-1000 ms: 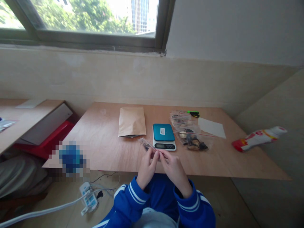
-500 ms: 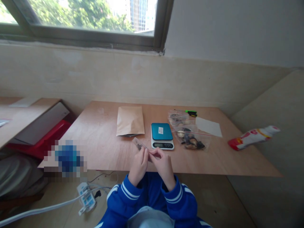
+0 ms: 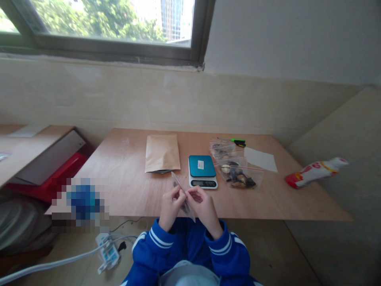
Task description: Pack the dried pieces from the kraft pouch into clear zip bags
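Note:
Between my hands, over the table's front edge, is a small clear zip bag (image 3: 188, 211) with something dark inside, tilted on a slant. My left hand (image 3: 172, 204) pinches it from the left, fingers curled. On the other side my right hand (image 3: 202, 202) grips the bag's edge between thumb and fingertips. Just beyond them sits a digital kitchen scale (image 3: 202, 171) with a blue-green top, nothing on its plate. A brown kraft paper pouch (image 3: 162, 153) lies to the scale's left. Filled zip bags (image 3: 242, 178) with dried-looking pieces overlap on its right.
Behind the bags lie green-and-black handled tools (image 3: 238, 142) and a white sheet of paper (image 3: 261, 159). A white and red bottle (image 3: 315, 172) is at the table's right. Below on the floor is a power strip (image 3: 107, 252) with cables.
The small bag has turned from lying slanted to the left to standing more edge-on, its lower end now showing between my hands. My hands have moved slightly, both still on the bag.

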